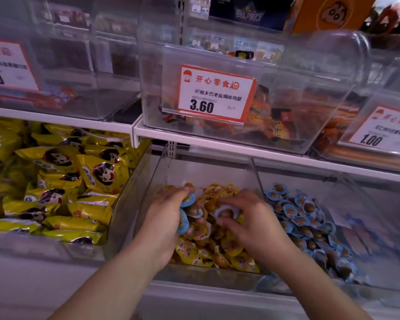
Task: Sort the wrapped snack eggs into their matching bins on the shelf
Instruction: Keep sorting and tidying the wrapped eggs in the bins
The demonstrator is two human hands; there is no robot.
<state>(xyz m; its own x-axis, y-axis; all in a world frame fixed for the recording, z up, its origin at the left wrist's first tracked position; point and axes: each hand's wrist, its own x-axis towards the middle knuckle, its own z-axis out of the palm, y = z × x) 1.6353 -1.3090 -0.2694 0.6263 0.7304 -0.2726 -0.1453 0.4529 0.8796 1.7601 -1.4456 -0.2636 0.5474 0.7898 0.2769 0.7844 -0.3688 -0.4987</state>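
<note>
Both my hands work inside the clear middle bin [164,172] on the lower shelf, the one heaped with yellow-wrapped eggs [231,247], picking out strays that belong next door. My left hand [164,218] has its fingers curled round a small cluster of blue-wrapped eggs [187,200], at least two of them showing blue rims against my palm. My right hand [252,218] pinches one more blue-rimmed egg [225,212] between thumb and fingertips, just lifted off the yellow pile or about to be; I cannot tell which.

The blue eggs' proper home, the blue-egg bin [310,218], sits immediately to the right, beyond a clear divider [256,174]. To the left lie yellow snack bags [97,172]; above, a lidded clear box carries a price card [215,95] reading 3.60.

By my reading, the step in hand is collecting misplaced blue eggs. The next move calls for carrying both handfuls over the divider without catching its top edge, then letting go above the blue heap, keeping the left hand's grip firm so none drops back among the yellows.
</note>
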